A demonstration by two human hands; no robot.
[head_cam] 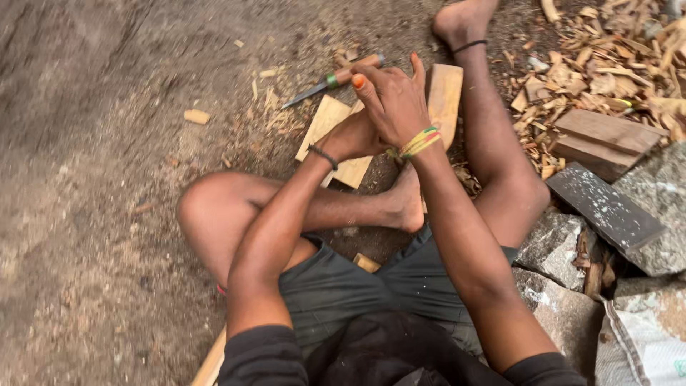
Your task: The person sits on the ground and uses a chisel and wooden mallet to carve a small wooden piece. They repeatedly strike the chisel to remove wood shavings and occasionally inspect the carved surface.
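The right hand is covering the left hand just above the pale wooden board; whether either grip is holding anything I cannot tell; the board is looking light, stiff, best taken by its edges; a chisel is lying just beyond on the dirt.

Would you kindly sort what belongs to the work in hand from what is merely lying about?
In hand:
left hand
right hand
pale wooden board
chisel

Lying about:
wood shavings
dark slab
stacked planks
stones

Black sleeves, grey shorts, bare feet, striped and black wristbands, black anklet
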